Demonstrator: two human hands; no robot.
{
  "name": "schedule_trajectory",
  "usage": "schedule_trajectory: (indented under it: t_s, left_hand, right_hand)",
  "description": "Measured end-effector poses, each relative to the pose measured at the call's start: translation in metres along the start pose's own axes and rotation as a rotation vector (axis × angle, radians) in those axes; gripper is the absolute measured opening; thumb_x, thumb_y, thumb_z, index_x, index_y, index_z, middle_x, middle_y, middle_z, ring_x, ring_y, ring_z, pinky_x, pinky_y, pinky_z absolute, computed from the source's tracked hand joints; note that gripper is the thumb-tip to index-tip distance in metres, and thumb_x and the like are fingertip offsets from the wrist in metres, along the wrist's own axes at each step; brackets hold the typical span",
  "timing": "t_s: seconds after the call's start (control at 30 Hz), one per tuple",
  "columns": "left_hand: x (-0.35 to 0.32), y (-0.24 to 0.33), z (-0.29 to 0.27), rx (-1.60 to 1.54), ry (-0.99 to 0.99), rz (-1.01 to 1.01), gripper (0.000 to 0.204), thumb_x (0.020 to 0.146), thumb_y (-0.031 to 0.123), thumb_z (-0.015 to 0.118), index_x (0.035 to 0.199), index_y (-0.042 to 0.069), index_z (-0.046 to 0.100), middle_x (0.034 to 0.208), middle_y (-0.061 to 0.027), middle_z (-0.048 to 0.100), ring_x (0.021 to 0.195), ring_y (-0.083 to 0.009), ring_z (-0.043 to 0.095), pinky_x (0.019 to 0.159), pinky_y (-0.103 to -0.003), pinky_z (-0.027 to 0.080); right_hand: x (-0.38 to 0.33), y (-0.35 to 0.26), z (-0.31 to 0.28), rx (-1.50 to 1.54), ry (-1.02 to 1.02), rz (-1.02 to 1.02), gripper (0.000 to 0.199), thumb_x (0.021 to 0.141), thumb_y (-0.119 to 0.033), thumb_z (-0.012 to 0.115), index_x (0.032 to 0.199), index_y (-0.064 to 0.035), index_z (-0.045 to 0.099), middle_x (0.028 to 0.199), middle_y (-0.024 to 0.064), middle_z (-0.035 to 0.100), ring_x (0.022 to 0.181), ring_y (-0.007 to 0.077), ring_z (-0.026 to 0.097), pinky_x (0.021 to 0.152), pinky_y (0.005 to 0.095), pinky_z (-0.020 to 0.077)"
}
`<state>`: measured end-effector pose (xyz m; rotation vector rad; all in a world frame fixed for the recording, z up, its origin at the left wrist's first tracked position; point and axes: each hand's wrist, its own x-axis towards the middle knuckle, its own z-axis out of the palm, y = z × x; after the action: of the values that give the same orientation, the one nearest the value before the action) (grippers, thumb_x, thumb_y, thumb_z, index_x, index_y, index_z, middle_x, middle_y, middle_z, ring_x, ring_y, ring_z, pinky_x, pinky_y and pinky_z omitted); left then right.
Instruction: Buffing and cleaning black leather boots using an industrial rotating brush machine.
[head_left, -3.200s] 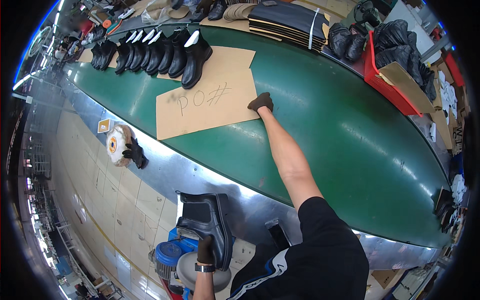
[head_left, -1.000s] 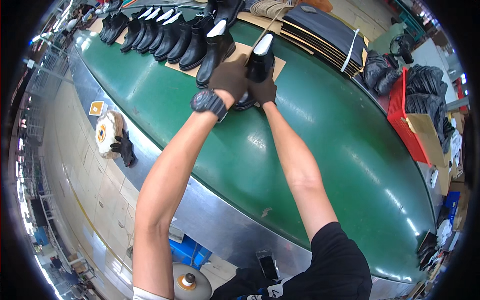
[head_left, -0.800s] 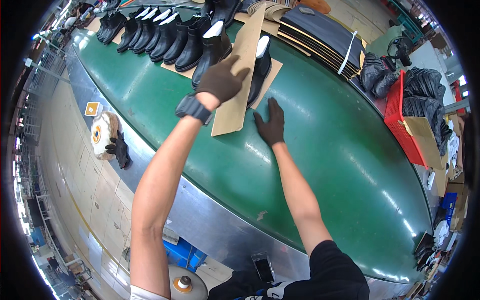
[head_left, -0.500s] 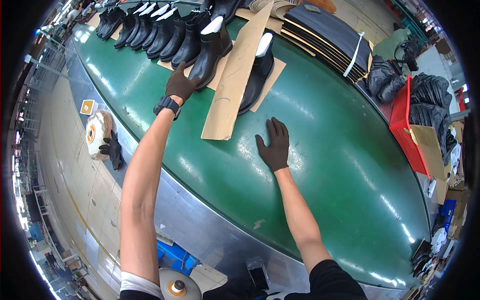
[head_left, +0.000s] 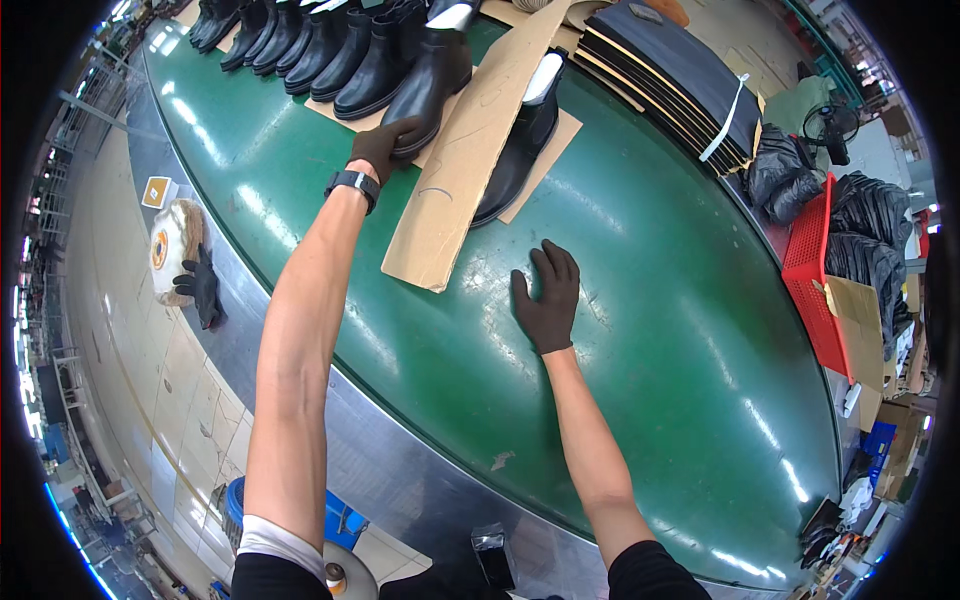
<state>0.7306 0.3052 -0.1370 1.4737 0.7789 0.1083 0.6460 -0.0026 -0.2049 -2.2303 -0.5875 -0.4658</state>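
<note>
My left hand (head_left: 385,146), in a dark glove with a black watch on the wrist, rests on the toe of a black ankle boot (head_left: 428,78) on the green belt (head_left: 640,300). A long brown cardboard sheet (head_left: 470,150) leans between that boot and another black boot (head_left: 522,140) to its right. My right hand (head_left: 548,297), also gloved, lies flat with fingers spread on the bare green belt, just right of the cardboard's near end, holding nothing.
A row of black boots (head_left: 300,35) stands at the far left of the belt. Stacked dark sheets (head_left: 680,90) lie at the back right, next to a red crate (head_left: 815,270) with dark material. A buffing wheel and a glove (head_left: 185,265) sit at the left.
My left hand slid from the cardboard onto the toe of the left boot. My right hand let go and moved down onto the bare belt. The cardboard now leans between the two boots.
</note>
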Motion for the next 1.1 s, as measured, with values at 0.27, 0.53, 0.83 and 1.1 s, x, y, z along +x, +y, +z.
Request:
schedule_trajectory:
  t_s: [0.27, 0.53, 0.83, 1.1]
  left_hand:
    - [-0.023, -0.016, -0.015, 0.417, 0.000, 0.623, 0.043, 0.075, 0.005, 0.071, 0.115, 0.005, 0.057, 0.108, -0.0105, 0.062, 0.096, -0.0171, 0.060, 0.083, -0.029, 0.051]
    - [-0.128, -0.026, -0.147, -0.486, -0.044, 0.478, 0.042, 0.077, 0.013, 0.070, 0.114, 0.000, 0.054, 0.108, -0.0127, 0.061, 0.099, -0.0215, 0.060, 0.085, -0.033, 0.050]
    - [-0.455, 0.003, -0.176, -1.098, -0.139, 0.162, 0.043, 0.084, 0.015, 0.053, 0.122, -0.003, 0.046, 0.119, -0.0152, 0.055, 0.108, -0.0286, 0.055, 0.095, -0.043, 0.043]
    - [-0.625, -0.091, -0.177, 0.459, 0.358, 0.847, 0.043, 0.073, -0.012, 0.057, 0.111, 0.007, 0.054, 0.106, -0.0143, 0.061, 0.100, -0.0294, 0.059, 0.087, -0.038, 0.047]
  right_hand:
    - [0.007, 0.015, -0.004, -0.016, 0.001, -0.002, 0.032, 0.070, -0.011, 0.068, 0.099, -0.0046, 0.056, 0.116, 0.0135, 0.053, 0.109, 0.0338, 0.047, 0.091, 0.0431, 0.0409]
    - [0.006, 0.006, -0.001, 0.068, -0.084, -0.005, 0.027, 0.070, -0.014, 0.068, 0.094, -0.0030, 0.061, 0.116, 0.0142, 0.054, 0.111, 0.0332, 0.045, 0.094, 0.0429, 0.0388]
    - [0.039, -0.168, -0.162, 1.334, -0.567, 0.072, 0.093, 0.069, -0.040, 0.076, 0.138, -0.0018, 0.027, 0.133, 0.0147, 0.041, 0.120, 0.0260, 0.043, 0.092, 0.0389, 0.0430]
    - [-0.028, -0.291, -0.259, 0.498, -1.508, -0.298, 0.067, 0.066, -0.016, 0.072, 0.127, -0.0045, 0.047, 0.121, 0.0100, 0.054, 0.115, 0.0206, 0.049, 0.095, 0.0357, 0.0414]
